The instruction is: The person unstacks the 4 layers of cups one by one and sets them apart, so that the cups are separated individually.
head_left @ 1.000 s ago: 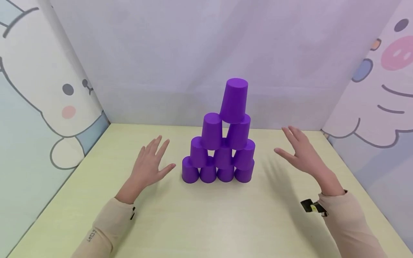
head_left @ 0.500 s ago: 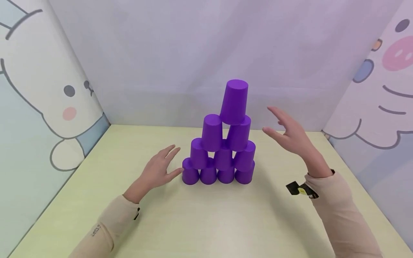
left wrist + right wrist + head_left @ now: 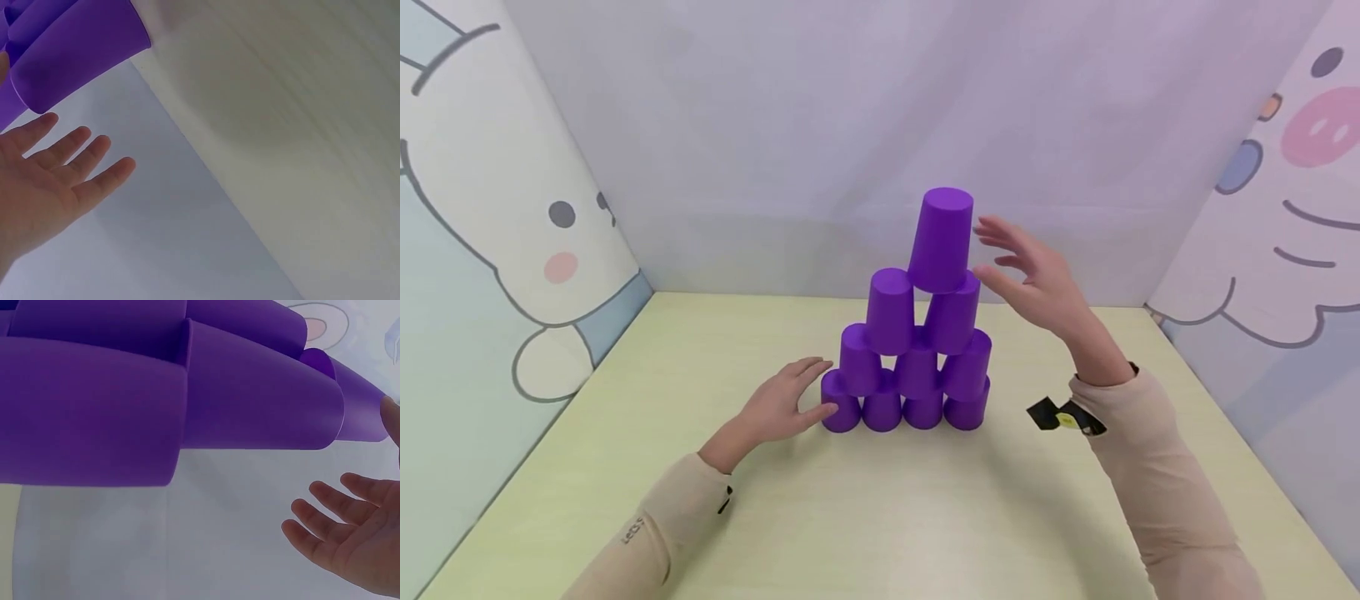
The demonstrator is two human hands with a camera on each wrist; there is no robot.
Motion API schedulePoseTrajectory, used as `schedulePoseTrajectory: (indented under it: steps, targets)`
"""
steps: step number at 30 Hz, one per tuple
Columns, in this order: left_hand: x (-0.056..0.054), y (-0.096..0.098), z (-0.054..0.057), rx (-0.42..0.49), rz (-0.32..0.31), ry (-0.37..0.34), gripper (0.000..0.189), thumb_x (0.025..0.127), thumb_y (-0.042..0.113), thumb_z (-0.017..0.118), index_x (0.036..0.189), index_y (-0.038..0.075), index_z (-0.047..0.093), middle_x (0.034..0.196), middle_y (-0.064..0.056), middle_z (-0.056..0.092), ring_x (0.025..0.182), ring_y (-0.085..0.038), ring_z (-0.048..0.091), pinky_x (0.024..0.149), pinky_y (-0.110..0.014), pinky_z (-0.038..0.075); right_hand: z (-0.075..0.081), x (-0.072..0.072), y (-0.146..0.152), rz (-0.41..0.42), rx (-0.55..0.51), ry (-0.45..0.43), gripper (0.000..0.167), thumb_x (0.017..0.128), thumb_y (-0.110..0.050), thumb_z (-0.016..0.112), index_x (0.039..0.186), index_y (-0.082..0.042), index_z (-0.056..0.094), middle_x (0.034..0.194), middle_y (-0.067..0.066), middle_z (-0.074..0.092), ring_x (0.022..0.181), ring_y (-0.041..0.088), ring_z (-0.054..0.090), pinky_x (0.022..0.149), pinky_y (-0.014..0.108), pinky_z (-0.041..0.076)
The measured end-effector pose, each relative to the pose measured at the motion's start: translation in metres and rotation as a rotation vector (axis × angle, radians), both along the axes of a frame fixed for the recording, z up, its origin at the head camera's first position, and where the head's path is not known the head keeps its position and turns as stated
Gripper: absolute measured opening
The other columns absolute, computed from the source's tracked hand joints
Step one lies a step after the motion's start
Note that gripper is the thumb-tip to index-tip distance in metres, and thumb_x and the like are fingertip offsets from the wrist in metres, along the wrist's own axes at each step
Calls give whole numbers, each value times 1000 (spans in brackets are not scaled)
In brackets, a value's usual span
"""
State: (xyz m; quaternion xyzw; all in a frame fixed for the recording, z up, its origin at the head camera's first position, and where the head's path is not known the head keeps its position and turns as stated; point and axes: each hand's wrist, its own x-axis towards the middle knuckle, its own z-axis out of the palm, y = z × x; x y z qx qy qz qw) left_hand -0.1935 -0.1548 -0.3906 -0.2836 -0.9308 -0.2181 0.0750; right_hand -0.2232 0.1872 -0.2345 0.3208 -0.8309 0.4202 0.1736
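A pyramid of upside-down purple cups stands on the table, seen whole in the head view. Its lone top cup (image 3: 942, 240) rests over the third tier, mostly on the right-hand cup (image 3: 953, 321) there. My right hand (image 3: 1037, 275) is raised just right of the top cup, fingers spread around its side and holding nothing. Down at the lower left, my left hand (image 3: 784, 404) reaches toward the bottom left cup (image 3: 842, 404), its thumb overlapping that cup in the head view. In the left wrist view the left fingers (image 3: 94, 150) are extended beside a cup (image 3: 81, 53).
The pale wooden table (image 3: 880, 517) meets a white cloth backdrop (image 3: 760, 150) behind the cups. Side panels with cartoon animals (image 3: 1300, 192) close in on the left and right. A small black strap piece (image 3: 1063, 417) hangs at the right wrist.
My right hand has moved left and up to beside the top cup. My left hand has moved right and slightly down to the bottom left cup. The cups have stayed put.
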Motion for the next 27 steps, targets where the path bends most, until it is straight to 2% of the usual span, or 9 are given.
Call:
schedulePoseTrajectory:
  steps: [8,13,17,21,27]
  targets:
    - [-2,1,-4,72,-22,-49,51,87,32,59,127,1,49,121,-15,56,112,-33,50,90,-47,41,9,-1,-23,6,-97,-124,55,84,-17,65,135,-12,43,123,6,55,113,17,50,89,35,42]
    - [-6,2,-4,121,-72,-75,46,89,31,57,125,2,51,114,-10,60,105,-26,56,87,-43,44,10,-1,-30,11,-128,-152,58,81,-17,69,133,-11,44,118,8,57,108,17,52,87,35,43]
    - [-9,2,-5,143,-97,-101,40,90,28,56,123,4,52,102,-3,64,94,-21,59,78,-40,47,7,-1,-35,-9,-128,-178,56,80,-20,70,130,-11,47,111,8,59,101,16,54,86,36,43]
    - [-9,1,-5,154,-116,-126,38,91,27,55,121,5,52,97,-2,66,90,-21,61,73,-39,49,6,-2,-37,-22,-136,-199,52,81,-21,70,126,-8,49,106,8,60,96,16,55,85,35,43]
    - [-11,0,-5,162,-126,-144,36,91,26,56,120,5,52,96,-3,66,88,-22,62,74,-41,49,7,0,-37,-23,-170,-213,49,81,-19,69,124,-6,50,104,8,59,95,16,54,86,34,42]
